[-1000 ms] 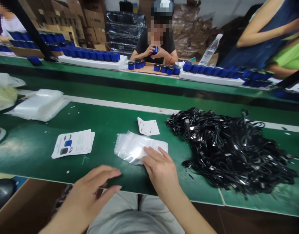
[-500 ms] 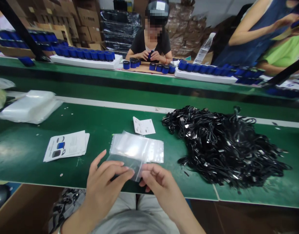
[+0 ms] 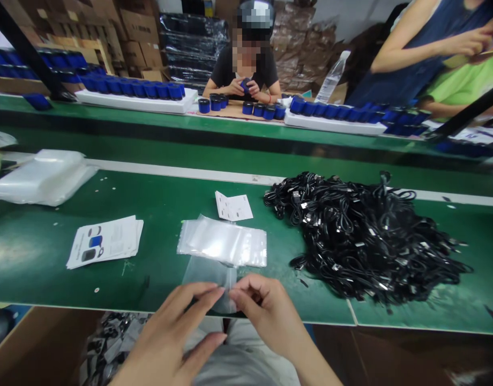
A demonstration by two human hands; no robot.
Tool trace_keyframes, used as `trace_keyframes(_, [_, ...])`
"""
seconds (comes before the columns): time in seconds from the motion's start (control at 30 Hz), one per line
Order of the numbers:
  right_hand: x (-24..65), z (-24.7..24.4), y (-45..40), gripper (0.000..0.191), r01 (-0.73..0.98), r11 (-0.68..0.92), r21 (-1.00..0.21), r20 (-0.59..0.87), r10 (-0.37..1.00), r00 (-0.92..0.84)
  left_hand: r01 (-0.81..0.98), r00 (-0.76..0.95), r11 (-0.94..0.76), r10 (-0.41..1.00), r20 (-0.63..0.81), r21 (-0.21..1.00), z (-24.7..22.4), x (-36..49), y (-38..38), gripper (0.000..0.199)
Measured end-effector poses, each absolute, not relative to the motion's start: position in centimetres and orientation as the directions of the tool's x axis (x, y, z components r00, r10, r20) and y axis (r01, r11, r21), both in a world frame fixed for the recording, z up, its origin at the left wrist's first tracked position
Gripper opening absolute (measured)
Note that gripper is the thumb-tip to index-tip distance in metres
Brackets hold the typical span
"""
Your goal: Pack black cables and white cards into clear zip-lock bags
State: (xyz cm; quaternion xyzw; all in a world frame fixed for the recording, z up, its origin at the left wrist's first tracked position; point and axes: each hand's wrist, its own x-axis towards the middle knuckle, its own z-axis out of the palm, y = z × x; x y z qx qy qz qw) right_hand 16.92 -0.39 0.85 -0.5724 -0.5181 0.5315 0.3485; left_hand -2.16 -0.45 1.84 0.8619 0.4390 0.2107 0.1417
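A clear plastic zip bag point(image 3: 204, 272) lies at the front of the green table, its zip edge towards the right. My right hand point(image 3: 268, 308) pinches that edge between thumb and bent fingers. On the other side, my left hand point(image 3: 170, 329) has its thumb spread away from its fingers, and its fingertips rest at the bag near my right fingertips. Just behind is a pile of similar clear bags point(image 3: 224, 241). A folded white leaflet point(image 3: 237, 208) stands partly open beyond the pile. Printed leaflets point(image 3: 104, 244) are stacked to the left.
A large heap of black USB cables point(image 3: 363, 241) covers the right side. Folded plastic sheeting point(image 3: 43, 177) lies at the left. Across the table point(image 3: 150, 289), a co-worker point(image 3: 214, 75) handles a blue item behind rows of blue cylinders point(image 3: 129, 87). A plastic bottle point(image 3: 331, 79) stands tilted there.
My left thumb has come off the bag and swung away from the fingers. Both hands and the bag have shifted slightly towards me; my right hand keeps its pinch.
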Motion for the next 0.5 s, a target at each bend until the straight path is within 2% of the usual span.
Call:
trace_keyframes(0.1, [16.4, 1.0, -0.5, 0.016, 0.144, -0.244, -0.959, -0.265, 0.954, -0.144, 0.643, 0.463, -0.436, 0.876, 0.134, 0.63, 2.7, -1.7, -0.6, 0.024])
trace_keyframes(0.2, [15.8, 1.0, -0.4, 0.018, 0.005, -0.314, -0.949, -0.309, 0.931, -0.191, 0.581, 0.443, -0.308, 0.896, 0.025, 0.754, 3.2, -1.1, -0.5, 0.022])
trace_keyframes(0.33, [15.9, 1.0, -0.4, 0.026, -0.175, -0.406, -0.897, -0.345, 0.89, -0.298, 0.556, 0.405, -0.187, 0.912, -0.068, 0.81, 3.3, -0.7, -0.5, 0.025])
trace_keyframes(0.5, [16.2, 1.4, -0.5, 0.03, -0.164, -0.41, -0.897, -0.33, 0.869, -0.368, 0.568, 0.409, -0.109, 0.897, -0.165, 0.816, 3.0, -1.0, -0.4, 0.034])
